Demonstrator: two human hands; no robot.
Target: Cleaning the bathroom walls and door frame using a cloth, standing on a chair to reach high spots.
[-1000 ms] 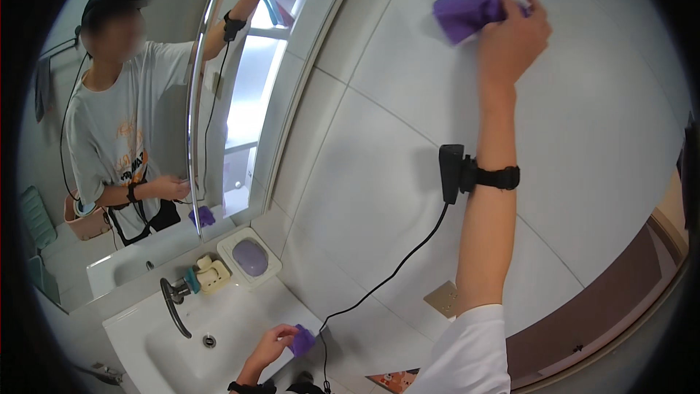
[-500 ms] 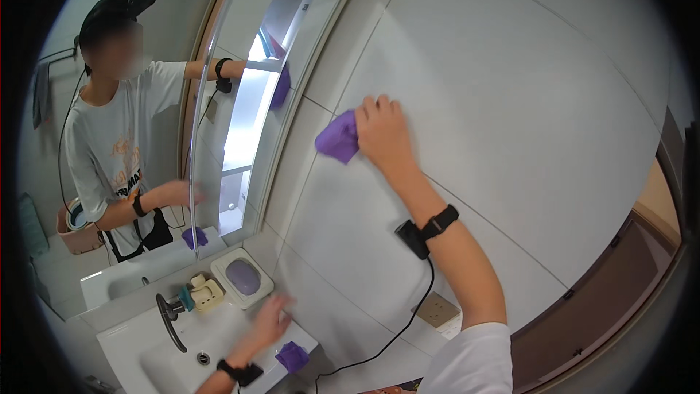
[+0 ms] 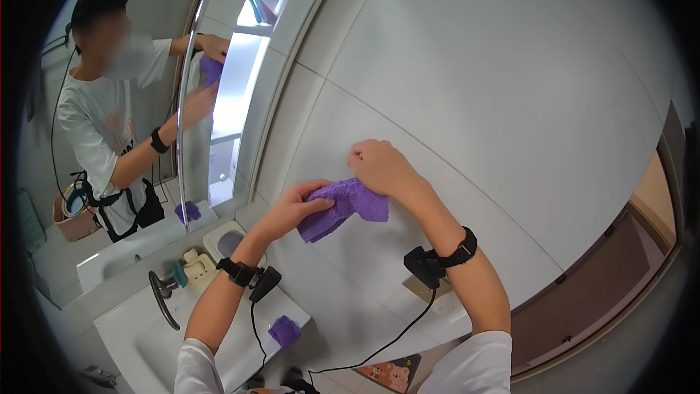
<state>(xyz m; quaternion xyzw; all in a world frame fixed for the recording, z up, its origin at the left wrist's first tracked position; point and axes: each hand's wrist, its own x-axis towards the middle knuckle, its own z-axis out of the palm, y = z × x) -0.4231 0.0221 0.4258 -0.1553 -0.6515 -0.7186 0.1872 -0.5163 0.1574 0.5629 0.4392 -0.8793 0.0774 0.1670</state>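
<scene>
A purple cloth (image 3: 348,201) is stretched between my two hands, in front of the pale tiled wall. My left hand (image 3: 286,210) grips its left part, thumb on top and fingers behind. At the cloth's upper right, my right hand (image 3: 385,166) is closed with curled fingers, and the cloth hangs below its heel; the fingertips on it are hidden. A second purple cloth (image 3: 284,331) lies bunched on the right corner of the white washbasin (image 3: 219,350).
A dark faucet (image 3: 164,299), a cream soap holder (image 3: 197,268) and a white soap dish (image 3: 219,239) stand along the basin's back. A lit mirror cabinet (image 3: 233,95) borders the left. Beneath my right forearm is a wall socket (image 3: 419,290). Black cables hang from both wrists.
My right hand has come down from higher on the wall with the purple cloth. My left hand has risen from above the basin and taken hold of the cloth's left part.
</scene>
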